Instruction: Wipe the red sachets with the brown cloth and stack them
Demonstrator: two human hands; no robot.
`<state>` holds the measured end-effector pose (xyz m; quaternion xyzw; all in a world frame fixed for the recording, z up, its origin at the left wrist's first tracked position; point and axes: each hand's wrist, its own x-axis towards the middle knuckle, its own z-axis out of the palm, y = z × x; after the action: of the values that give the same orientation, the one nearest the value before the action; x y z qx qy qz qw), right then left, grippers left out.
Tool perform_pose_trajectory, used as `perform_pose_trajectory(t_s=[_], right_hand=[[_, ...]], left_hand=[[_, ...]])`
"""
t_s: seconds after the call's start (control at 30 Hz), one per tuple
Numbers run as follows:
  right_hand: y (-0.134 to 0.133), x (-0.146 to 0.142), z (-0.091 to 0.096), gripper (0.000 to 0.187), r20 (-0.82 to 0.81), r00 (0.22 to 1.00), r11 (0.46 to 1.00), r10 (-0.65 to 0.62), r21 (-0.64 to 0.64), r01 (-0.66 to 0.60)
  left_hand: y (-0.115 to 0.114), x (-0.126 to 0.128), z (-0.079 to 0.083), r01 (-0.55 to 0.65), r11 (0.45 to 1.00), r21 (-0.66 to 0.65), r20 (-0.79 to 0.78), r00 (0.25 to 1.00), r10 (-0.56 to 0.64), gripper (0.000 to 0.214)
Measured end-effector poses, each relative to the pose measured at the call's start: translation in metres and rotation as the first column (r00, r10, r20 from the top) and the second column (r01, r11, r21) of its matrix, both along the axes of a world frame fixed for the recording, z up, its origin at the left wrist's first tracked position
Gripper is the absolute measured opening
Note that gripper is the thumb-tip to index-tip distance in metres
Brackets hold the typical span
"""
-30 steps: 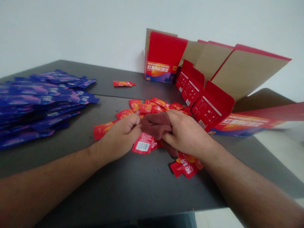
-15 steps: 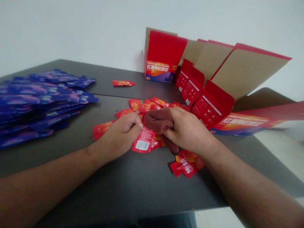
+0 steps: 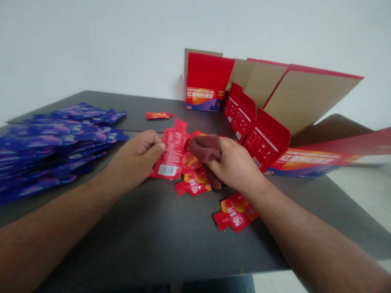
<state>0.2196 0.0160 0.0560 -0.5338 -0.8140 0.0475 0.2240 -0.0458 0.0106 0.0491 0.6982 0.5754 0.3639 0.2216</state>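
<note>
My left hand point(image 3: 139, 156) pinches a red pouch point(image 3: 171, 150) by its left edge; its printed back with a barcode faces me and the spout end points up. Just to the right, my right hand point(image 3: 236, 162) is closed on a folded brown cloth point(image 3: 205, 148), which lies over part of a heap of red pouches. One red and orange pouch point(image 3: 193, 183) shows below the cloth. Nearer to me, another red pouch point(image 3: 236, 213) lies partly behind my right forearm. The rest of the heap is mostly hidden by the hands and cloth.
A large pile of blue pouches point(image 3: 61, 142) covers the table's left side. One red pouch point(image 3: 159, 115) lies alone farther back. Open red cartons point(image 3: 204, 97) with raised flaps stand along the back and right, one large box point(image 3: 305, 162) near the right edge.
My left hand has moved left and raised the barcode pouch off the heap, clear of the cloth. My right hand keeps the cloth in nearly the same place. The view has tilted slightly.
</note>
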Motion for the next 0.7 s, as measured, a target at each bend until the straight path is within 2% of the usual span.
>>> perform_pose_trajectory(t_s=[0.1, 0.2, 0.27, 0.4, 0.47, 0.57, 0.7], right_hand=[[0.000, -0.001, -0.001, 0.044, -0.019, 1.000, 1.000, 0.021, -0.008, -0.021], [0.000, -0.001, -0.003, 0.043, -0.004, 1.000, 1.000, 0.006, -0.011, -0.006], [0.000, -0.001, -0.004, 0.043, 0.004, 1.000, 1.000, 0.022, -0.010, -0.022], [-0.001, -0.002, -0.007, 0.033, 0.022, 0.999, 1.000, 0.026, -0.015, -0.026], [-0.002, -0.002, -0.007, 0.033, 0.020, 0.999, 0.999, 0.030, -0.025, -0.029], [-0.003, -0.003, -0.006, 0.040, 0.008, 0.999, 0.997, 0.053, -0.048, -0.052], [-0.003, -0.003, -0.006, 0.043, -0.010, 0.998, 0.996, 0.065, -0.059, -0.065]], left_hand=[[0.018, -0.015, 0.025, -0.114, 0.975, 0.193, -0.215, 0.964, 0.155, 0.027], [0.050, -0.027, 0.040, -0.079, 0.953, 0.294, -0.437, 0.875, 0.208, 0.025], [0.078, -0.033, 0.042, -0.067, 0.952, 0.300, -0.536, 0.813, 0.226, 0.025], [0.134, -0.038, 0.033, -0.020, 0.962, 0.273, -0.624, 0.757, 0.193, 0.037], [0.152, -0.038, 0.023, -0.002, 0.965, 0.261, -0.648, 0.740, 0.177, 0.033], [0.165, -0.036, 0.007, 0.014, 0.979, 0.205, -0.667, 0.733, 0.130, 0.035], [0.160, -0.030, -0.004, 0.029, 0.983, 0.183, -0.710, 0.695, 0.111, 0.033]])
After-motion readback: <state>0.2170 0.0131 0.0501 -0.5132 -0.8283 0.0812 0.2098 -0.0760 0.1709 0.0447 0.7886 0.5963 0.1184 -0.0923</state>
